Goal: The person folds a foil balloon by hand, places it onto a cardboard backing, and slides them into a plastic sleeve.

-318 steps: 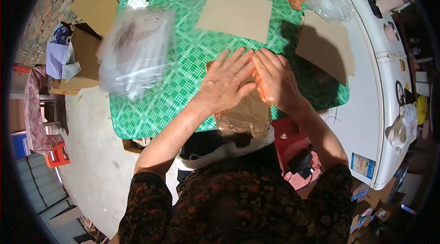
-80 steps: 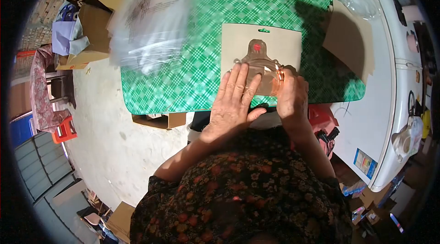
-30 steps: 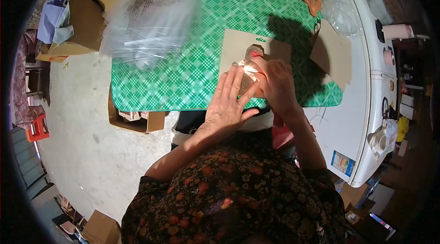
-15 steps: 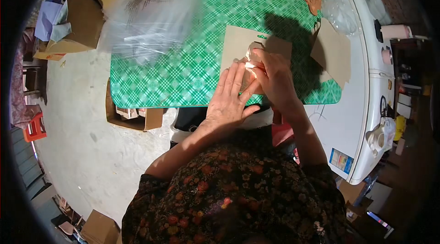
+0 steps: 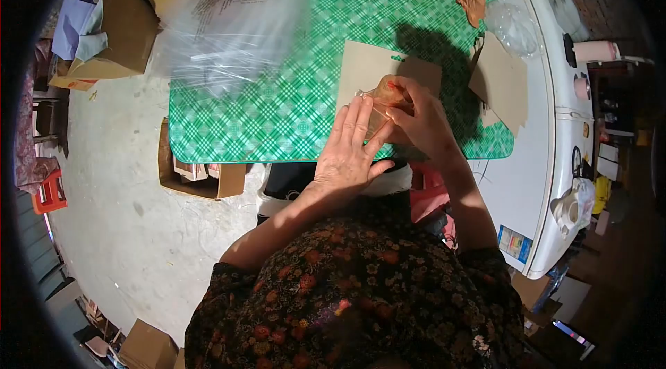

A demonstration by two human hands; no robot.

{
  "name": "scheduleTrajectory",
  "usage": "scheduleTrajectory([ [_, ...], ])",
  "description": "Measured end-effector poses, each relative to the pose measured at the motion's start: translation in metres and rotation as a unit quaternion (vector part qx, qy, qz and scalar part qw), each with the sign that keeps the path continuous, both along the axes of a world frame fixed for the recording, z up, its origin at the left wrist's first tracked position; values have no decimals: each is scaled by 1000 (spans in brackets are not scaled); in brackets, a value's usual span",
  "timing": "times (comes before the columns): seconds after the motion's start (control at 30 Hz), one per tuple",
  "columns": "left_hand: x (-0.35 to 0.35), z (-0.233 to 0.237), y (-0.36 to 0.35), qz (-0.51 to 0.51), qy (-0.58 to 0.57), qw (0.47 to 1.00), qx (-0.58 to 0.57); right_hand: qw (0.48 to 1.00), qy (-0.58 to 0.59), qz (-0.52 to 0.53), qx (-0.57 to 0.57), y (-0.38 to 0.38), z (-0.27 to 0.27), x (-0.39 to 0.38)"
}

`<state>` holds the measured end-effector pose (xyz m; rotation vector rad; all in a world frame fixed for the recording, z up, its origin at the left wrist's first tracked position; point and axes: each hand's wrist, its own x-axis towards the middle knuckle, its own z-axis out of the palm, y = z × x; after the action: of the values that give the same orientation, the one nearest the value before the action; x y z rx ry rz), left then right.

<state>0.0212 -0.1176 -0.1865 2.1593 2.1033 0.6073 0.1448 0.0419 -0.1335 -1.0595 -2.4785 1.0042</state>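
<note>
Your left hand (image 5: 350, 150) lies open and flat, fingers spread and pointing away from you. Its fingertips press on the near part of the cardboard card (image 5: 361, 67) and on the near part of the brown piece (image 5: 386, 89).

Your right hand (image 5: 422, 123) is just beside the left, and their fingers touch. It is closed narrow, with bent fingers gripping the brown piece from its right side.

The brown piece sits on the card between both hands under a glossy clear film. Its long axis runs from you outward, and the narrow end, which has a small red mark, points away from you. The card lies flat on the green checked worktop (image 5: 277, 105) with its slotted edge farthest from you.

No readable writing:
- Beyond your left hand lies a stack of clear plastic bags (image 5: 229, 22). It carries dark print too blurred to read.
- Right of your right hand stands a white appliance (image 5: 548, 126) with a sticker (image 5: 517, 244). Its text is too small to read.

Loose cardboard sheets (image 5: 503, 81) lie on the worktop right of your right hand. A cardboard box (image 5: 132, 29) stands beyond the worktop's left edge.
</note>
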Motion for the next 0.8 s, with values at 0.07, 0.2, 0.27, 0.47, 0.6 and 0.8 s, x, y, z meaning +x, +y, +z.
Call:
scheduleTrajectory([
  [0.07,0,-1,0,2,-7,1000,0,995,-66,14,78,-2,3,2],
  [0.2,2,-2,1,7,-12,1000,-8,960,-155,31,230,-13,8,0],
  [0.27,2,-2,1,6,-9,1000,-13,952,-150,36,265,-15,8,0],
  [0.47,1,-3,1,2,-13,1000,-14,966,-86,37,241,-13,2,1],
  [0.6,1,-5,0,1,-6,1000,-11,964,1,119,237,15,-15,8],
  [0.8,1,-5,0,-3,-5,1000,-12,924,-102,110,352,12,-26,-2],
])
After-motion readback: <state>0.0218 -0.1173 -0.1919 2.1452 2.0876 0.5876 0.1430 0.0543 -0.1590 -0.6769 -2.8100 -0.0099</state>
